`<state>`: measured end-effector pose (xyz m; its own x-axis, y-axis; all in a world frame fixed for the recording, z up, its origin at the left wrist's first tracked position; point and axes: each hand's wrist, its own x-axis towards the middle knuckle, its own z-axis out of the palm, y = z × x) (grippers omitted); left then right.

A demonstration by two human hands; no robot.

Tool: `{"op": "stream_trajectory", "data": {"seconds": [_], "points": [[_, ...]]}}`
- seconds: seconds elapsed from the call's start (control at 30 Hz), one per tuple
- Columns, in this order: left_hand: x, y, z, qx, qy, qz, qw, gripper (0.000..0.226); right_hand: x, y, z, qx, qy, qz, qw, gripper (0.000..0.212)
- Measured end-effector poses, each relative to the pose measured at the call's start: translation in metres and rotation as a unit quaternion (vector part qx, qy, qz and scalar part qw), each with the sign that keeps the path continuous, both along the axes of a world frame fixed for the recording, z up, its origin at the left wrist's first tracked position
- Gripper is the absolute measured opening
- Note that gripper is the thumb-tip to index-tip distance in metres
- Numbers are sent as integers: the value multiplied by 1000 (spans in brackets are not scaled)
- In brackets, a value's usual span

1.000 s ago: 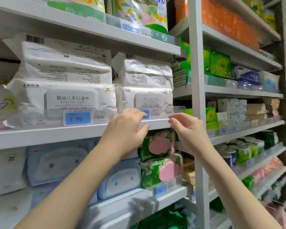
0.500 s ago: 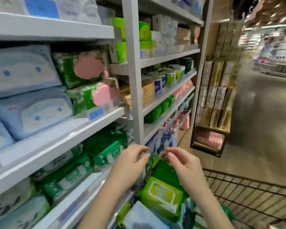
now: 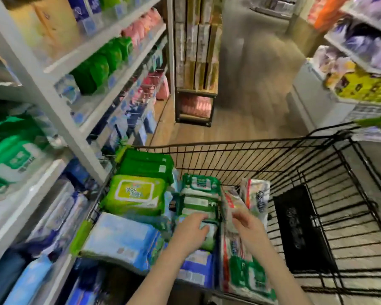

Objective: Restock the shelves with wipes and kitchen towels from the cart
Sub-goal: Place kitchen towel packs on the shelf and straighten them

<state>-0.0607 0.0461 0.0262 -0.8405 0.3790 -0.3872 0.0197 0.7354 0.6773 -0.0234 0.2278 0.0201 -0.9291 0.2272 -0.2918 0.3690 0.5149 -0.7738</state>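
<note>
1. Grip: left hand (image 3: 193, 231) curls onto a green wipes pack (image 3: 198, 194) in the cart (image 3: 295, 164); closure unclear. Right hand (image 3: 249, 227) hovers slack over the kitchen towels (image 3: 246, 276).
2. Risk: a shallow one-edge hold could let the slippery pack slide back.

Head-height, close, down into cart (image 3: 262, 159)

We can read hardly any lettering here, since the whole view is smeared. The lime-green wipes pack (image 3: 133, 193) in the cart (image 3: 273, 150) has a yellow-framed label with blue print, too blurred to spell out. The green packs (image 3: 15, 159) on the left shelf (image 3: 59, 166) show white panels with dark characters we cannot read. The towel pack (image 3: 259, 199) bears vertical blue lettering, also illegible.
</note>
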Motion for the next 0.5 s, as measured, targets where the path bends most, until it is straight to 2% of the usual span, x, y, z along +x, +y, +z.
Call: {"op": "stream_trajectory", "data": {"seconds": [0.23,0.4,0.5], "points": [[-21,67,-73,-61,-80,-32,994,51,-20,65,-64,61,-154,-31,986,37],[-40,91,-128,-100,-94,-20,990,59,-52,69,-98,96,-214,-19,972,78],[-46,96,-153,-105,-90,4,990,54,-68,63,-117,65,-209,-41,975,96]]}}
